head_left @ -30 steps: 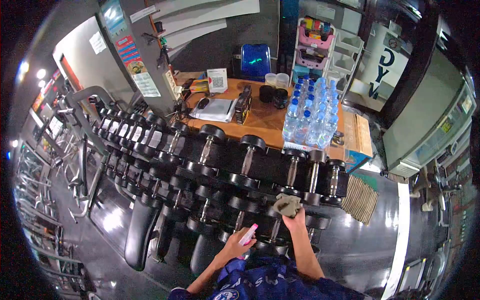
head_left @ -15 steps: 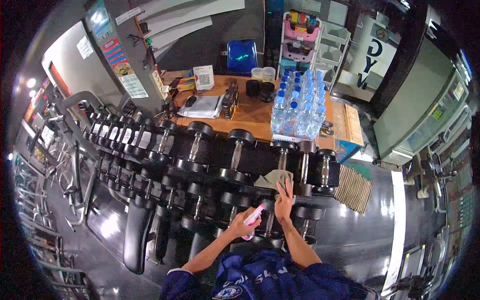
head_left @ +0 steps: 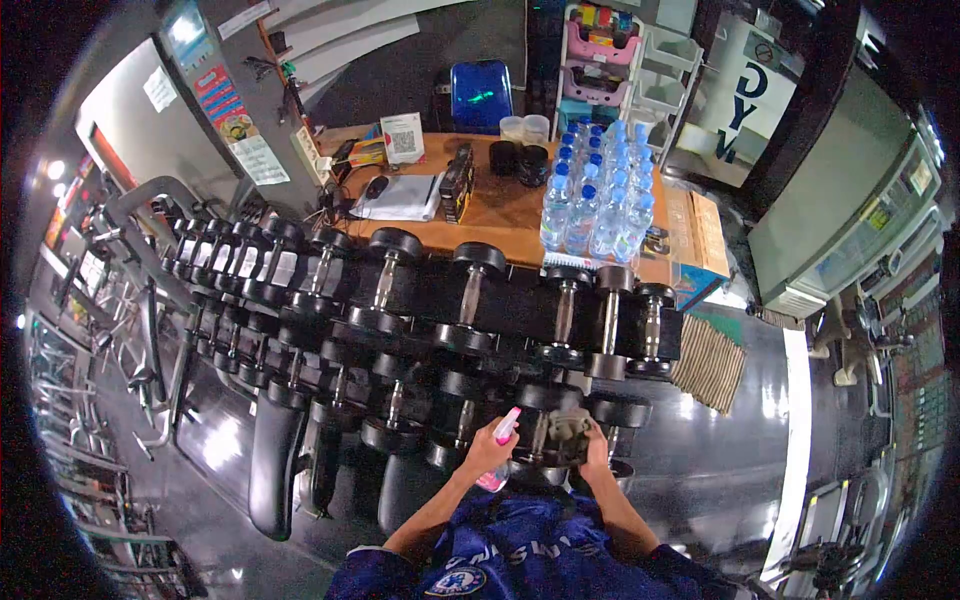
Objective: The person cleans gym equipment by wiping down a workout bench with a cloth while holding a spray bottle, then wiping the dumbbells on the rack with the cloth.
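My left hand (head_left: 488, 450) is wrapped round a spray bottle with a pink-and-white head (head_left: 507, 424) and a clear lower part. In my right hand (head_left: 595, 450) is a grey-beige cloth (head_left: 568, 428), bunched and partly blurred, its edge gripped by the fingers. The cloth hangs in front of a dumbbell (head_left: 540, 432) in the lower row; whether it touches the dumbbell I cannot tell. Beyond it, in the upper row, stand a black dumbbell with a metal handle (head_left: 565, 315) and a greyer dumbbell (head_left: 610, 325).
Several more dumbbells (head_left: 385, 285) fill the two-tier rack. Behind it, a wooden desk (head_left: 490, 225) carries several water bottles (head_left: 590, 210), papers (head_left: 400, 198) and a QR-code sign (head_left: 404, 140). A padded bench (head_left: 275, 470) stands at left, a striped mat (head_left: 708, 370) at right.
My right hand has drawn the cloth back from the upper row, down toward my body, and the cloth is now bunched. My left hand, with the spray bottle, has barely moved.
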